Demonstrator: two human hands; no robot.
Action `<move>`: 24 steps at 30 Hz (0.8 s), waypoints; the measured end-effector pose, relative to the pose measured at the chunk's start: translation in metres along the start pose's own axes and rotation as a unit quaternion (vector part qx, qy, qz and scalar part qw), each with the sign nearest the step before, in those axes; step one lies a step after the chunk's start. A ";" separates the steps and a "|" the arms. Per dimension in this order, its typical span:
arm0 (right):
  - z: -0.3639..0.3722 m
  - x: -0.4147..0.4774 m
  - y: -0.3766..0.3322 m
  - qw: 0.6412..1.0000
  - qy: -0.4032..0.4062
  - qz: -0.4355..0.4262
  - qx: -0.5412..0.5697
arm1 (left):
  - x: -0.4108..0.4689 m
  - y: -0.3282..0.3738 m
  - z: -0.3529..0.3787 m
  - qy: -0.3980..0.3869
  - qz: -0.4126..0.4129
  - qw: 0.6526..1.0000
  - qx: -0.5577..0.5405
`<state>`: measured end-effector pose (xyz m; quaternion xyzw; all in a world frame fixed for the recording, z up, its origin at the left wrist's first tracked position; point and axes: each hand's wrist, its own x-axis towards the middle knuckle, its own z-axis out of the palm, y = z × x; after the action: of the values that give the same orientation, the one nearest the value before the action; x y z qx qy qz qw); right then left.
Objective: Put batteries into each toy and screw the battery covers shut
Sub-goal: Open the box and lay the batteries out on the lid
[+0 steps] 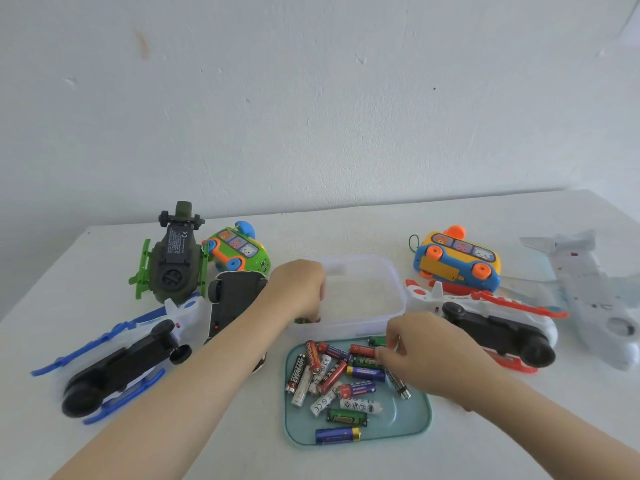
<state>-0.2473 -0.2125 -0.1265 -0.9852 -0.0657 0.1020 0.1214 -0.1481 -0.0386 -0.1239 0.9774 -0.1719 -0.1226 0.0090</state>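
Batteries [332, 375] within tray [412, 417] rim, leftward

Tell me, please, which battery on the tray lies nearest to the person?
The blue battery with the gold end, alone at the near edge of the tray; the green battery lies just behind it, the rest farther back.
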 end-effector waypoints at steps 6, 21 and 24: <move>-0.011 0.019 -0.009 0.998 0.043 -0.025 0.035 | -0.026 -0.018 -0.015 0.137 -0.013 0.967 -0.213; 0.013 0.117 -0.058 0.979 -0.027 -0.195 -0.050 | -0.115 -0.019 0.034 0.086 -0.066 0.930 -0.352; 0.011 0.115 -0.059 0.977 -0.020 -0.194 -0.085 | -0.125 -0.014 0.050 0.040 -0.082 0.930 -0.357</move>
<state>-0.1442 -0.1359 -0.1437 -0.9582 -0.2661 0.0902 0.0536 -0.2693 0.0179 -0.1442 0.9245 -0.0358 -0.1372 0.3539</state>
